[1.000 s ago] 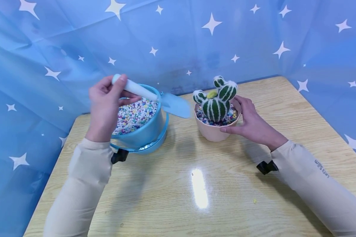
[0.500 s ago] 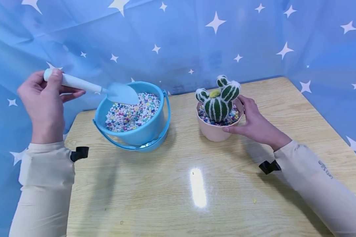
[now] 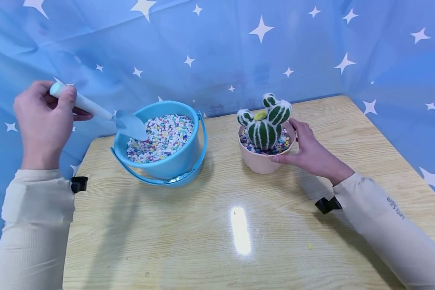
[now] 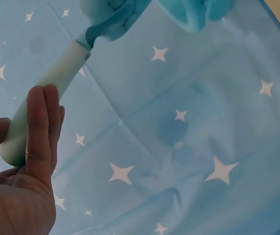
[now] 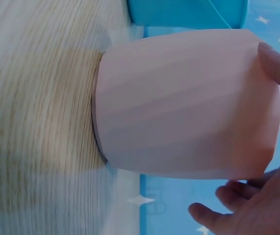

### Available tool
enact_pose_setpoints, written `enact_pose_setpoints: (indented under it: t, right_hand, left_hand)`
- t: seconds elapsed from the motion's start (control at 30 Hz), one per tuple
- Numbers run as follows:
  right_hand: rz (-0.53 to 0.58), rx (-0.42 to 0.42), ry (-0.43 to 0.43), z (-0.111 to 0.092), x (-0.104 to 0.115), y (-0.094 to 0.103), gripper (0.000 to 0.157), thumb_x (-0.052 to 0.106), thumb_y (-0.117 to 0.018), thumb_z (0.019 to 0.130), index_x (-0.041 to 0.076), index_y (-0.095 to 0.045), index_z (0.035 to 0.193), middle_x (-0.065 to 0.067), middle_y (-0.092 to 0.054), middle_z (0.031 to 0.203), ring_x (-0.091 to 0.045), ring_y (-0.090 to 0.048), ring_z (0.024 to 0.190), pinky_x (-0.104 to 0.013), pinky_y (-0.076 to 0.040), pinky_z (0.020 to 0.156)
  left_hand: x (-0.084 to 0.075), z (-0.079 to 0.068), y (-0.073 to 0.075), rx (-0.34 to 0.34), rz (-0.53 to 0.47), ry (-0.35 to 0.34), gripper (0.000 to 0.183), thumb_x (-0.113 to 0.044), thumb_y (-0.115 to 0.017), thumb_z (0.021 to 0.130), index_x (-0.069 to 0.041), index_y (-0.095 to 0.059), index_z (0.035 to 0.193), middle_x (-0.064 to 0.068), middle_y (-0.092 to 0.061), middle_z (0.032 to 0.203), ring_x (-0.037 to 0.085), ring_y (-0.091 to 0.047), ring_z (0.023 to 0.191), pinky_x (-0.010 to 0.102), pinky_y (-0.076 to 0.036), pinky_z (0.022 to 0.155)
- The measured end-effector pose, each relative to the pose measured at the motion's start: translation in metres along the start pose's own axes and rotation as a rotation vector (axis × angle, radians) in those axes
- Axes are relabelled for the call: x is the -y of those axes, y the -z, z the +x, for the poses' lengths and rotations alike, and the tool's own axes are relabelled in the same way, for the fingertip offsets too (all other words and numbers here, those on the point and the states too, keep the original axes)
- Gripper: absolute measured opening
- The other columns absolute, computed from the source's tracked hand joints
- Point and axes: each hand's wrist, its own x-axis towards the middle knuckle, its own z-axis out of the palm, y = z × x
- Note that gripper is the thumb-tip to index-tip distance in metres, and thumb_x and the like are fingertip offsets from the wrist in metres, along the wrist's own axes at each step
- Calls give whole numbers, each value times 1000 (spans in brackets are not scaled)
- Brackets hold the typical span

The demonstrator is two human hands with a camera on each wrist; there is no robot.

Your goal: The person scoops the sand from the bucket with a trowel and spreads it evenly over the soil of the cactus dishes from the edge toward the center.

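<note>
My left hand (image 3: 43, 125) pinches the pale handle of a light-blue trowel (image 3: 131, 125) left of the bucket. The blade slants down over the rim, its tip right at the pebbles (image 3: 172, 133). These small multicoloured pebbles lie in a blue bucket (image 3: 166, 166). In the left wrist view, fingers and thumb close around the trowel's handle (image 4: 57, 73). On the right, my right hand (image 3: 311, 155) grips the rim of a pink flower pot (image 3: 262, 163), thumb in front and fingers behind. A green-and-white toy cactus (image 3: 264, 134) stands in it among coloured pebbles. The right wrist view shows the pot (image 5: 189, 107) on the table.
The bucket's blue handle (image 3: 137, 175) hangs down at its front. Both vessels stand on a wooden table (image 3: 188, 241) near its back edge. A blue star-patterned cloth (image 3: 217, 52) hangs behind and at the sides. A yellow speck (image 3: 310, 246) lies at the front right.
My left hand has swung the trowel leftward from between bucket and pot, then lowered its blade toward the bucket's pebbles. My right hand has stayed on the flower pot.
</note>
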Motion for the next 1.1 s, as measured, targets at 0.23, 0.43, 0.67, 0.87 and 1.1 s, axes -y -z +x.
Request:
enact_pose_setpoints:
  t: [0.23,0.43,0.67,0.87,1.1]
  right_hand:
    - [0,14,-43,-2,0,0,119,50,-80,79,13,1,158,-21,-7,157,-42,-14,142,-70,-23,109]
    - [5,16,-48,-3,1,-1,119,49,-81,79,13,2,158,-21,-6,157,-42,-12,142,-71,-24,108]
    - [28,34,-34,-1,-2,-1,117,46,-80,81,13,2,158,-18,-1,160,-39,-5,145,-71,-20,110]
    - [20,9,-11,0,-3,-2,118,45,-82,80,13,0,158,-18,-6,158,-39,-11,143,-70,-22,109]
    - [21,32,-34,-1,-2,1,116,45,-80,81,13,1,158,-19,-7,158,-41,-12,143,-70,-24,108]
  left_hand:
    - [-7,4,2,83,404,-123,39,-32,-52,101,1,-56,123,12,-67,101,-16,-56,58,6,-48,57]
    - [-14,6,2,188,510,-105,45,-33,-50,102,3,-54,128,23,-66,109,-19,-52,57,6,-46,59]
    - [-13,9,0,298,553,-37,50,-35,-47,103,4,-51,133,27,-64,111,-18,-51,54,8,-48,58]
    - [-7,9,1,301,544,-26,49,-36,-46,104,4,-53,131,27,-63,111,-19,-51,54,10,-50,61]
    - [-6,11,-3,318,488,-17,47,-33,-47,104,5,-51,131,26,-62,110,-14,-55,56,6,-50,60]
